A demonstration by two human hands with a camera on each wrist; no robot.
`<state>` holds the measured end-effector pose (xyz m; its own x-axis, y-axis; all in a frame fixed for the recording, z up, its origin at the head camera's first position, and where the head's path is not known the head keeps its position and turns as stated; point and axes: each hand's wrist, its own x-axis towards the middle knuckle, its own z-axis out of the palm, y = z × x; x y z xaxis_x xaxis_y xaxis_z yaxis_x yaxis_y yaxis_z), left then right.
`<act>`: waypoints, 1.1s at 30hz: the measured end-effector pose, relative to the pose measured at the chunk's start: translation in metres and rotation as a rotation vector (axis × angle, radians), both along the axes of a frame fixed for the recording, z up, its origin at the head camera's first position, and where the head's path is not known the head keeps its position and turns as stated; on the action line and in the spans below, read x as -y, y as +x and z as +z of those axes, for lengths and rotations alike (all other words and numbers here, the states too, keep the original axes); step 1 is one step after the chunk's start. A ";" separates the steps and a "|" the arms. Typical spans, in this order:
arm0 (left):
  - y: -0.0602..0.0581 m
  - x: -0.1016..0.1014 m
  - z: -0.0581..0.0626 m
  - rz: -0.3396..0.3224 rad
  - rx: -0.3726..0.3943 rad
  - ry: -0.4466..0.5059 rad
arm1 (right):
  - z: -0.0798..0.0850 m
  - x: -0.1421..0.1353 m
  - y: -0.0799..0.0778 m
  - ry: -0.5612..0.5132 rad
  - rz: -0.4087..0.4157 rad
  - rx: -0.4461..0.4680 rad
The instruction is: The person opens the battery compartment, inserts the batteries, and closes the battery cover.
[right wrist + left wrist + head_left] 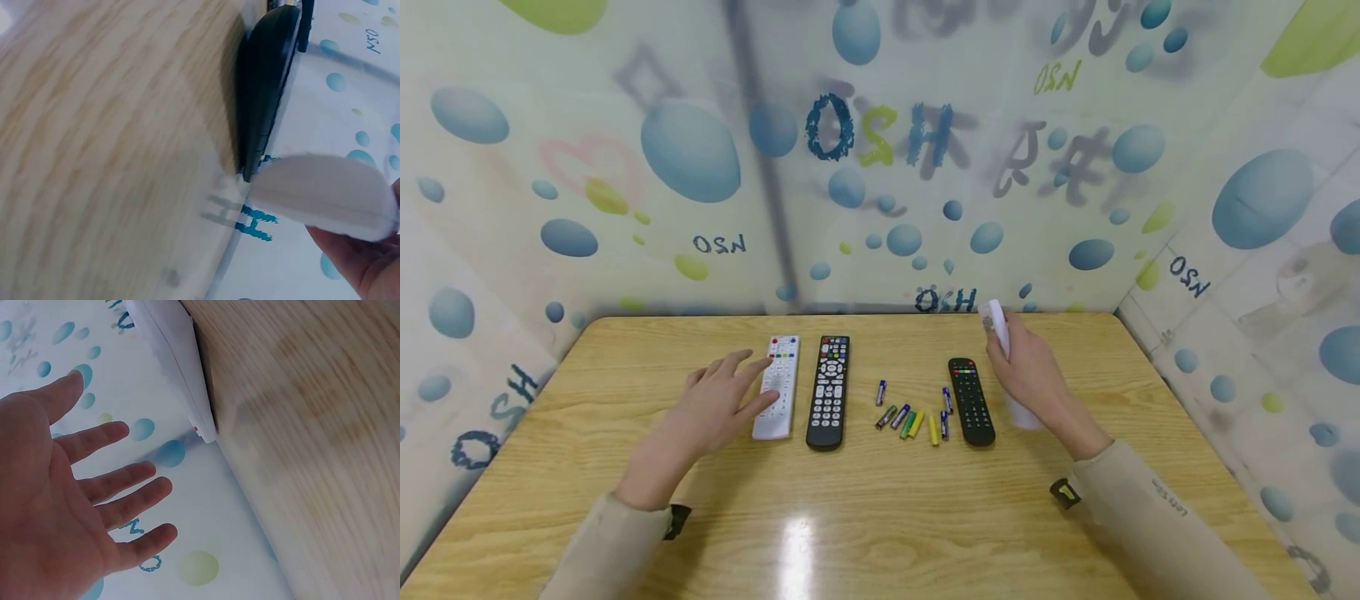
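My right hand (1030, 367) grips a white remote control (995, 318), tilted with its far end raised above the table; the palm and fingers cover its middle. In the right wrist view the remote's rounded white end (325, 194) shows beside the fingers. On the left, my left hand (726, 404) hovers with fingers spread beside another white remote (781, 379), its fingertips overlapping that remote's edge in the head view. The left wrist view shows the palm (56, 506) holding nothing, apart from the white remote's side (172, 356).
A large black remote (828, 396) lies right of the left white one. A smaller black remote (972, 402) lies just left of my right hand. Between them several small batteries (901, 416) are scattered on the wooden table (880, 517). A patterned wall (880, 225) rises behind the table's far edge.
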<state>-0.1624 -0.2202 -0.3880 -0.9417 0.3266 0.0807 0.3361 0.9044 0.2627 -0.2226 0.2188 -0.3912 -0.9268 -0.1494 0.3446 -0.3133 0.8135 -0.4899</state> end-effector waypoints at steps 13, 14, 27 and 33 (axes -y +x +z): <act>-0.003 -0.012 -0.003 -0.041 -0.020 0.004 | 0.014 0.016 0.008 -0.217 0.014 0.040; -0.003 -0.013 -0.003 -0.042 -0.021 0.006 | 0.015 0.017 0.009 -0.230 0.018 0.039; -0.003 -0.024 0.003 -0.089 -0.044 0.020 | 0.021 0.026 0.011 -0.316 0.070 0.033; -0.002 -0.030 0.006 -0.102 -0.036 0.022 | 0.026 0.029 0.013 -0.355 0.068 0.054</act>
<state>-0.1642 -0.1903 -0.3823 -0.9002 0.4181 0.1217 0.4354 0.8594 0.2681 -0.2095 0.1901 -0.3654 -0.9370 -0.0914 0.3371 -0.3272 0.5678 -0.7554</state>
